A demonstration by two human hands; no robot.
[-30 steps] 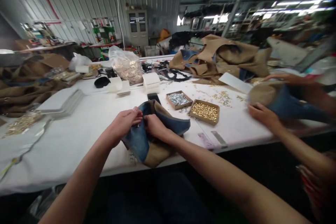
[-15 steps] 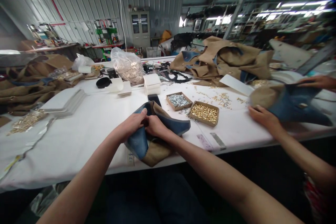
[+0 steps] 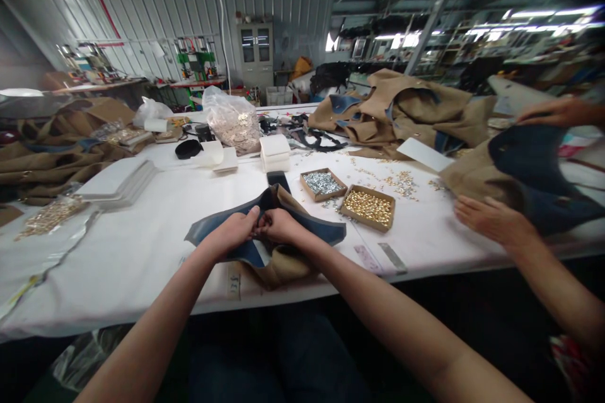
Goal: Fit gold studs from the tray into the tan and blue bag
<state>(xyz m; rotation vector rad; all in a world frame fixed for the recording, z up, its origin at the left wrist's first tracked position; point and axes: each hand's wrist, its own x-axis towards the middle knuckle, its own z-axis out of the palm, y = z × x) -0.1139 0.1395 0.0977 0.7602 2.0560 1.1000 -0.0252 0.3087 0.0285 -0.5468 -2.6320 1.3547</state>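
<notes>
Fingers of the left hand (image 3: 236, 230) and right hand (image 3: 283, 227) pinch the bag (image 3: 283, 267) from both sides, seemingly to steady it by the six o'clock edge of the counter (image 3: 123, 245); boxes (image 3: 363, 221) of silver bits (image 3: 322, 183) and gold studs (image 3: 368, 206) sit toward two o'clock, likely for reach.

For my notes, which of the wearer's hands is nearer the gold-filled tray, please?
Right: the right hand is left of the tray; the left hand is farther left.

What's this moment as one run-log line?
left hand: at blue-tan fabric; right hand: at same fabric; nearby: gold parts tray
</notes>
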